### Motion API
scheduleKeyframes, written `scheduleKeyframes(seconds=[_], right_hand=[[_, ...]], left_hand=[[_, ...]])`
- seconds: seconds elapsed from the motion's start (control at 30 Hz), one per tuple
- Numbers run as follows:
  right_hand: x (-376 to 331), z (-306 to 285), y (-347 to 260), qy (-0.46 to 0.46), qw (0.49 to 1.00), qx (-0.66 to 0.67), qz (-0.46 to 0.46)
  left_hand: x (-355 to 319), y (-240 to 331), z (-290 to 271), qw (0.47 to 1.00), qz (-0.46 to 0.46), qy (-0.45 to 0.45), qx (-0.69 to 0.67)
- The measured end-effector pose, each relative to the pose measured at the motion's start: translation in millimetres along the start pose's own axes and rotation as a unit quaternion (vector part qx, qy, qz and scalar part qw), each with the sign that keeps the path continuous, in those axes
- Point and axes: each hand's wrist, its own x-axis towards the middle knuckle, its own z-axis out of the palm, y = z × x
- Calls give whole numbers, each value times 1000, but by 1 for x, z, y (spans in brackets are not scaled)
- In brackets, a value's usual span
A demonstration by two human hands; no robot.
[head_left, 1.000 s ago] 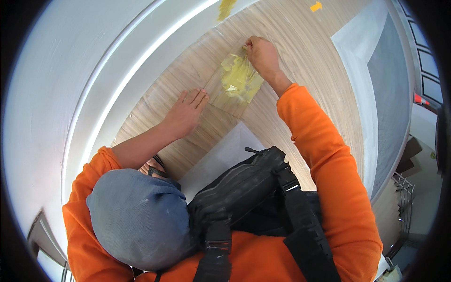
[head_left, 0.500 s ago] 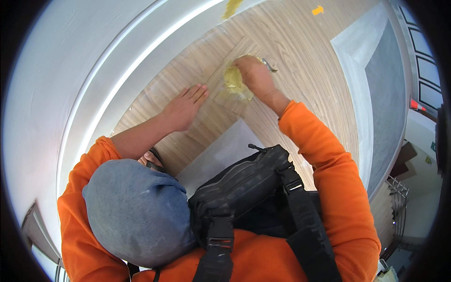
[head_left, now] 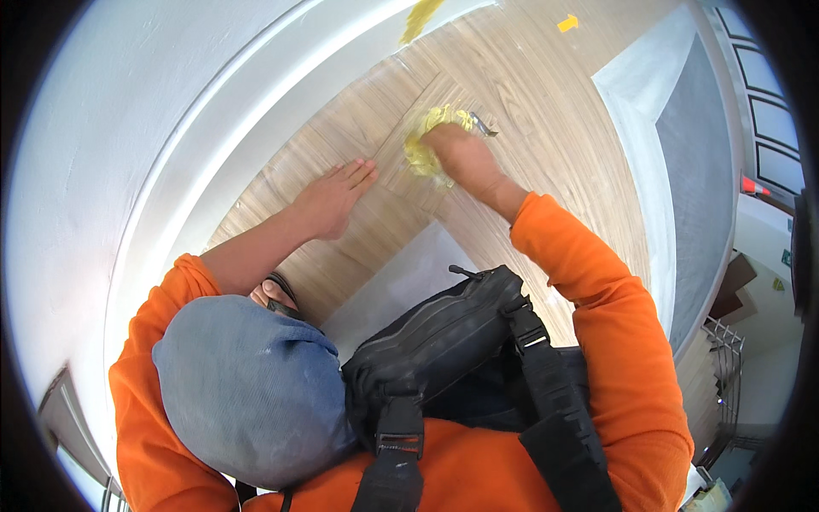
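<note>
My left hand (head_left: 335, 198) rests flat on the wood-look floor (head_left: 341, 128), its fingers stretched out and holding nothing. To its right, my right hand (head_left: 461, 158) is closed over a patch of yellow paste (head_left: 418, 156) smeared on the boards. The fingertips are hidden, and whatever they may hold does not show. Lumps of the paste lie on the far side of the hand. Just beyond its knuckles a small grey metal tool (head_left: 484, 125), perhaps a scraper, lies at the edge of the patch.
A white wall (head_left: 94, 171) with a pale ledge curves along the left. Another yellow smear (head_left: 420, 20) and a yellow arrow marker (head_left: 568, 23) lie farther off. On the right is a grey panel (head_left: 704, 171) with a white border. My black chest bag (head_left: 444, 333) hangs below me.
My right hand has shifted slightly toward me across the yellow patch, uncovering paste on its far side. My left hand stays in place.
</note>
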Motion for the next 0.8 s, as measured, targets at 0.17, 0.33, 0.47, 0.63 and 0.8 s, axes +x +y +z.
scheduleKeyframes(seconds=[0.17,0.33,0.47,0.63,0.8], right_hand=[[44,-29,47,67,982,-24,176],[43,-6,27,67,988,-1,142],[18,13,-10,-10,998,-24,66],[-9,1,-13,61,989,85,105],[-15,-21,23,26,804,414,426]], left_hand=[[3,-1,-2,1000,2,-13,-14],[2,-4,0,1000,2,-17,14],[3,-9,0,1000,6,-14,25],[4,-18,-4,999,-11,-6,-47],[-23,-48,-19,993,-82,60,-52]])
